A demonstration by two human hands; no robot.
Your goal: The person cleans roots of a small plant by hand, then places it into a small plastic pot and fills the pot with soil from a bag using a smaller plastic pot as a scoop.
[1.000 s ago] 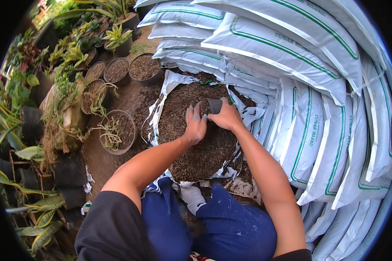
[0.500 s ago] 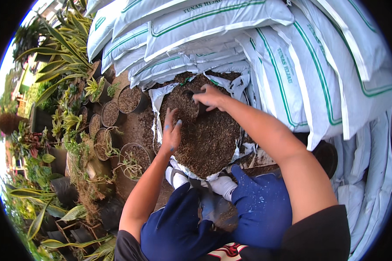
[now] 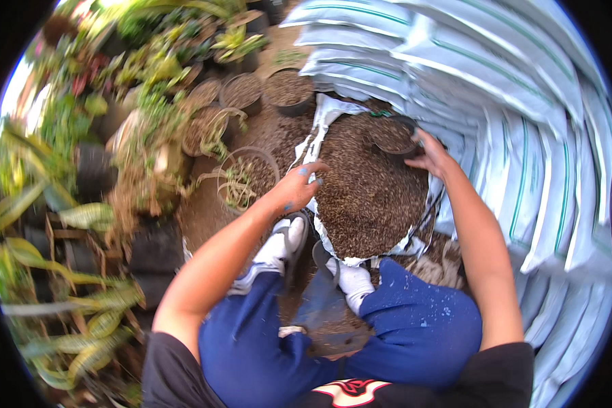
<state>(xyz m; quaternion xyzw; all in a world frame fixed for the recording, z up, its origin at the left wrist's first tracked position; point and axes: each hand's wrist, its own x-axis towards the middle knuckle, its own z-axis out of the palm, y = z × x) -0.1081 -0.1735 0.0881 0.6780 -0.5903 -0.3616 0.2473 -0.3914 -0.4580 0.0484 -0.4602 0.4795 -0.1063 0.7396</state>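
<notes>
An open white sack (image 3: pixel 323 126) in front of me holds a heap of brown, crumbly potting mix (image 3: pixel 370 204). At the far right of the heap is a black plant pot (image 3: pixel 406 124) with mix inside it. My right hand (image 3: pixel 430 156) is closed on its near right rim, thumb and fingers curled around the edge. Over the sack's left edge hovers my left hand (image 3: pixel 299 187), fingers apart and holding nothing. Blue smudges mark that hand.
Full white sacks (image 3: pixel 483 75) are stacked behind and to the right. On the left stand black pots of mix (image 3: pixel 289 88), a pot with a thin, straggly plant (image 3: pixel 241 183) and many leafy plants (image 3: pixel 54 211). My feet (image 3: pixel 353 282) are at the sack's near edge.
My view has swung left, so the sack appears farther right. My left hand has drawn back from the pot to the sack's left edge. The pot, gripped by my right hand, now shows its filled top.
</notes>
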